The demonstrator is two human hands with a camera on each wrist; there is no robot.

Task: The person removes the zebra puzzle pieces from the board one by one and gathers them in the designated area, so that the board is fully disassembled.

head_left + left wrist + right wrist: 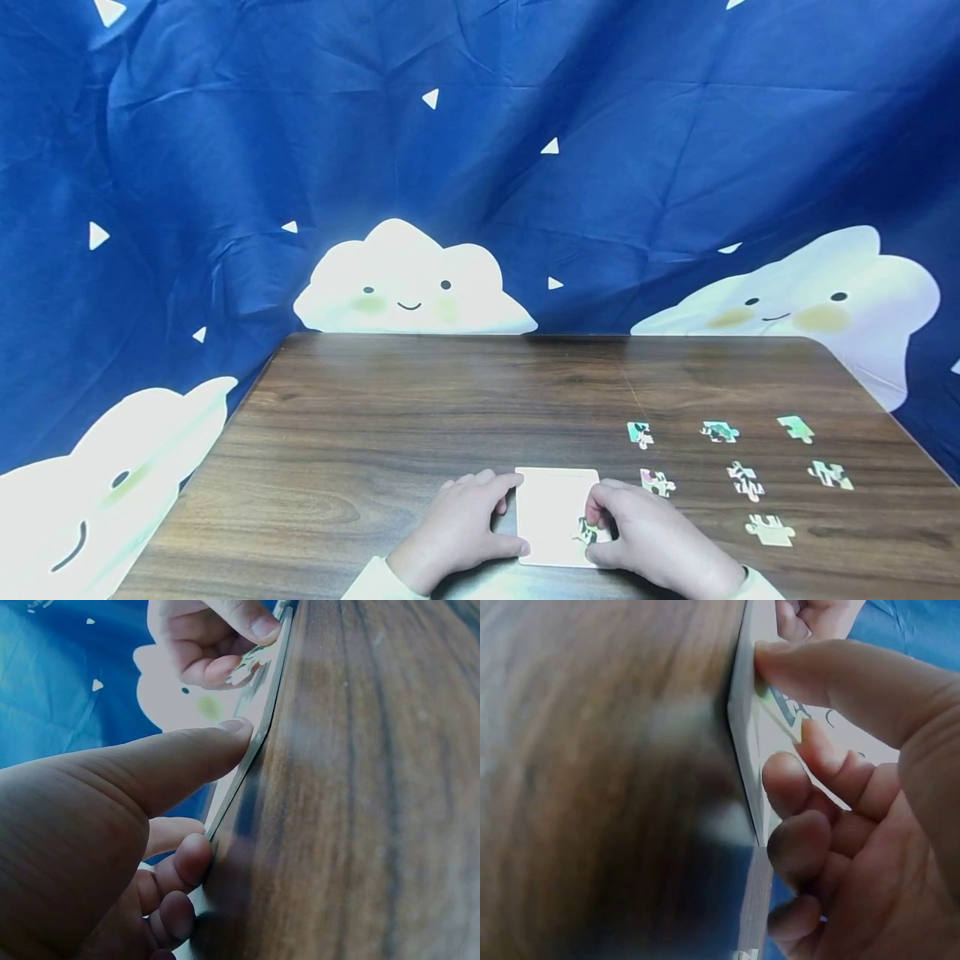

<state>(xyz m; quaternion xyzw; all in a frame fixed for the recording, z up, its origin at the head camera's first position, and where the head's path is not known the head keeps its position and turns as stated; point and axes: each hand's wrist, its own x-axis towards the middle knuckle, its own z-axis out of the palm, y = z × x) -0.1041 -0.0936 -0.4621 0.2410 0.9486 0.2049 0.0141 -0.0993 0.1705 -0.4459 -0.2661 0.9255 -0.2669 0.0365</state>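
Note:
A white square puzzle tray (551, 508) lies near the front of the table. My left hand (472, 521) rests at its left side, index finger by the upper left corner and thumb (225, 735) on the edge. At the tray's lower right, my right hand (645, 533) pinches a puzzle piece (585, 531) between thumb (817, 664) and fingers. Green and black print shows on the piece, partly hidden by the fingers. It appears tilted against the tray's surface; whether it lies flat anywhere I cannot tell.
Several loose puzzle pieces lie spread to the right, among them a green one (797, 429), a pink-marked one (657, 482) close to my right hand and a pale one (770, 530). Behind the brown wooden table (420, 400) hangs a blue cloth (480, 167) with clouds.

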